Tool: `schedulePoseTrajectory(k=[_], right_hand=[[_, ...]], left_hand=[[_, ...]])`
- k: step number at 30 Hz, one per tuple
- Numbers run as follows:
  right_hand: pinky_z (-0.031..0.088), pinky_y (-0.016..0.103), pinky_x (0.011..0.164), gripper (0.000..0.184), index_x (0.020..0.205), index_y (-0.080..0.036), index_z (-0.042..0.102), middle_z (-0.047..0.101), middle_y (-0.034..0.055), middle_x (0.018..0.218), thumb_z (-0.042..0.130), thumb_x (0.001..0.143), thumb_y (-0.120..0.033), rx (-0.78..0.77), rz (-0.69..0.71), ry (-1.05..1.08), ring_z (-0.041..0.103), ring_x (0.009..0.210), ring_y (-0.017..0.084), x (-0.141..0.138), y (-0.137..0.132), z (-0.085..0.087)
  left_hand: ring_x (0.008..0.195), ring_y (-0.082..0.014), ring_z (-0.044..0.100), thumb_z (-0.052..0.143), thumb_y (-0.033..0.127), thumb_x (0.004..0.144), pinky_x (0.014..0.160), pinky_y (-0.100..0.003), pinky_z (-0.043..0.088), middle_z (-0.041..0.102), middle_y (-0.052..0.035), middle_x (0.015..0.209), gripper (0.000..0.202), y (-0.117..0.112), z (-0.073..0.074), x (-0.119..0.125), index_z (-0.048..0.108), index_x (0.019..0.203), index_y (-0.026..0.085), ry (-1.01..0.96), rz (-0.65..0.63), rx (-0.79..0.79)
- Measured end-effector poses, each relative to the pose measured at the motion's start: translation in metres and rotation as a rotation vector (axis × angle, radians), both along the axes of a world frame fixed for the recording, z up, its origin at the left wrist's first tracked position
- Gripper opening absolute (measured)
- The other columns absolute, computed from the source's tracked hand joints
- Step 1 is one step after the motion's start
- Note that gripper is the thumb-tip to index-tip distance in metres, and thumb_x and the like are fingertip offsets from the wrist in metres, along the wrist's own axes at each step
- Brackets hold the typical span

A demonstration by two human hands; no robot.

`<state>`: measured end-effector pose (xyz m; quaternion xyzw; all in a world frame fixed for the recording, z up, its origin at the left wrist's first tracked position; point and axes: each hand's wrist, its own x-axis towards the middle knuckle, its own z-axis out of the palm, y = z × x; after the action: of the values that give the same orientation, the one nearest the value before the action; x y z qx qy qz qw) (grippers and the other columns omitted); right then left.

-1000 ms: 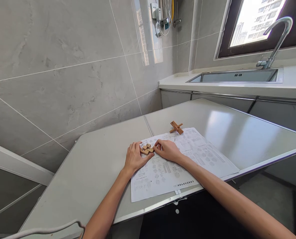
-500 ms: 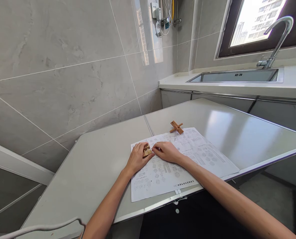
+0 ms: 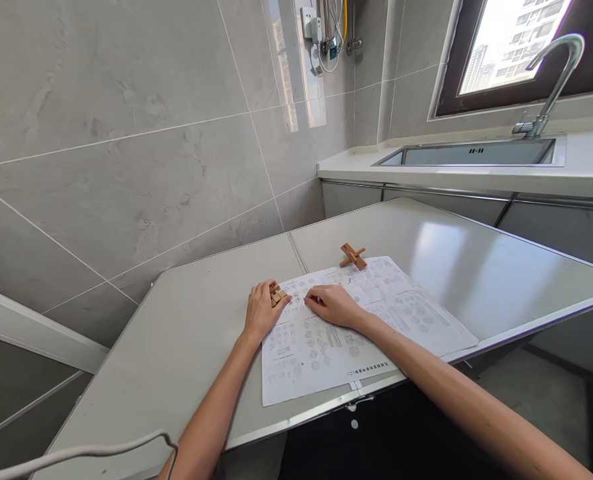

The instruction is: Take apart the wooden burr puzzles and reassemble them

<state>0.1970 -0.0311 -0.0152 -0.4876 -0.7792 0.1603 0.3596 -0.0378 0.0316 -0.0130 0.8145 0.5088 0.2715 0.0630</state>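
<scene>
1. While the left hand (image 3: pixel 261 312) is pinching a small wooden piece (image 3: pixel 277 294) between thumb and fingertips, the piece is sitting at the far tip of that grip, low over the left edge of the paper sheet (image 3: pixel 326 347)
2. The right hand (image 3: pixel 334 305) is lying palm down on the sheet just to the right of the piece, its fingers loosely curled and pointing towards it, pinching nothing that shows; a narrow strip of paper is separating its fingertips from the wood
3. The left hand is the only one touching the piece, and the right hand is waiting near it but apart
4. The fingers are covering too much of the piece to tell its long axis, or whether it is one block or several joined
5. A wooden cross (image 3: pixel 353 255) is resting beyond the right hand and slightly to its right, at the far edge of the sheet on the table (image 3: pixel 201 333); its bars are crossing slantwise, and it is lying well apart from both hands, nearer the right one
6. Counting what is showing: two hands, one held piece, one cross, and one spread of paper printed with diagrams, though a seam at its near edge is leaving it unclear whether that is one sheet or two; far off to the right, one sink (image 3: pixel 476 155) and one tap (image 3: pixel 553 93) are standing under the window
</scene>
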Motion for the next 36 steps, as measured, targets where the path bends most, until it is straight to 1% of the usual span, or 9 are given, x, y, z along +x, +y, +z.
schedulePoseTrajectory(k=[6, 12, 17, 21, 24, 26, 30, 33, 36], right_hand=[[0.041, 0.027, 0.066, 0.021, 0.089, -0.020, 0.072, 0.075, 0.0035, 0.085, 0.056, 0.102, -0.023, -0.006, 0.000, -0.016, 0.066, 0.075, 0.017, 0.000, 0.000, 0.000], [0.039, 0.027, 0.065, 0.021, 0.087, -0.020, 0.071, 0.074, 0.0025, 0.082, 0.057, 0.102, -0.023, 0.003, -0.010, -0.020, 0.064, 0.073, 0.016, 0.000, 0.000, 0.000], [0.038, 0.026, 0.065, 0.022, 0.085, -0.020, 0.070, 0.074, 0.0022, 0.081, 0.056, 0.101, -0.023, 0.004, -0.024, -0.009, 0.064, 0.074, 0.016, 0.000, 0.002, -0.003], [0.037, 0.027, 0.064, 0.023, 0.081, -0.021, 0.069, 0.074, 0.0022, 0.080, 0.055, 0.100, -0.022, -0.019, -0.084, -0.019, 0.064, 0.072, 0.016, 0.000, 0.003, -0.005], [0.036, 0.028, 0.063, 0.026, 0.080, -0.021, 0.068, 0.074, 0.0029, 0.081, 0.054, 0.101, -0.025, -0.035, -0.149, -0.019, 0.064, 0.072, 0.017, 0.000, 0.004, -0.005], [0.036, 0.028, 0.063, 0.025, 0.087, -0.021, 0.067, 0.074, 0.0024, 0.082, 0.050, 0.103, -0.030, -0.042, -0.182, 0.005, 0.064, 0.073, 0.017, 0.001, 0.006, -0.007], [0.038, 0.030, 0.063, 0.020, 0.114, -0.022, 0.060, 0.073, 0.0005, 0.084, 0.048, 0.104, -0.035, -0.065, -0.268, 0.094, 0.064, 0.071, 0.019, 0.002, 0.009, -0.010], [0.043, 0.032, 0.067, 0.032, 0.129, -0.020, 0.049, 0.072, 0.0018, 0.090, 0.049, 0.101, -0.034, -0.059, -0.342, 0.231, 0.064, 0.069, 0.020, 0.003, 0.011, -0.010], [0.047, 0.035, 0.067, 0.041, 0.136, -0.020, 0.042, 0.071, 0.0017, 0.093, 0.050, 0.098, -0.035, -0.085, -0.351, 0.445, 0.060, 0.059, 0.018, 0.005, 0.013, -0.007]], left_hand=[[0.122, -0.0329, 0.055, 0.069, 0.046, 0.093, 0.104, -0.052, 0.048, 0.061, -0.0124, 0.131, 0.049, -0.007, 0.004, 0.004, 0.052, 0.133, 0.023, -0.010, 0.026, 0.184], [0.116, -0.0270, 0.058, 0.060, 0.036, 0.100, 0.101, -0.045, 0.051, 0.059, -0.0106, 0.130, 0.034, -0.029, 0.016, 0.018, 0.052, 0.131, 0.024, -0.013, -0.193, 0.238], [0.091, -0.0194, 0.065, 0.052, 0.029, 0.103, 0.084, -0.036, 0.055, 0.065, -0.0069, 0.115, 0.019, -0.041, 0.020, 0.024, 0.059, 0.120, 0.025, 0.024, -0.401, 0.183], [0.070, -0.0155, 0.062, 0.049, 0.029, 0.103, 0.066, -0.030, 0.050, 0.067, -0.0027, 0.088, 0.016, -0.045, 0.020, 0.025, 0.063, 0.109, 0.023, 0.041, -0.447, 0.172], [0.061, -0.0137, 0.060, 0.049, 0.029, 0.103, 0.061, -0.029, 0.046, 0.067, -0.0003, 0.077, 0.016, -0.047, 0.020, 0.026, 0.064, 0.106, 0.022, 0.058, -0.477, 0.151], [0.060, -0.0132, 0.059, 0.050, 0.028, 0.102, 0.060, -0.028, 0.045, 0.068, -0.0002, 0.077, 0.016, -0.048, 0.021, 0.026, 0.064, 0.106, 0.022, 0.060, -0.494, 0.137], [0.059, -0.0126, 0.059, 0.051, 0.028, 0.102, 0.059, -0.027, 0.045, 0.070, -0.0002, 0.078, 0.016, -0.048, 0.022, 0.027, 0.065, 0.105, 0.022, 0.061, -0.501, 0.129], [0.059, -0.0124, 0.059, 0.050, 0.028, 0.102, 0.059, -0.027, 0.045, 0.070, -0.0004, 0.078, 0.016, -0.047, 0.020, 0.026, 0.064, 0.105, 0.021, 0.073, -0.507, 0.130], [0.061, -0.0127, 0.062, 0.051, 0.028, 0.102, 0.059, -0.028, 0.045, 0.071, -0.0007, 0.079, 0.016, -0.047, 0.020, 0.026, 0.065, 0.104, 0.021, 0.074, -0.518, 0.118]])
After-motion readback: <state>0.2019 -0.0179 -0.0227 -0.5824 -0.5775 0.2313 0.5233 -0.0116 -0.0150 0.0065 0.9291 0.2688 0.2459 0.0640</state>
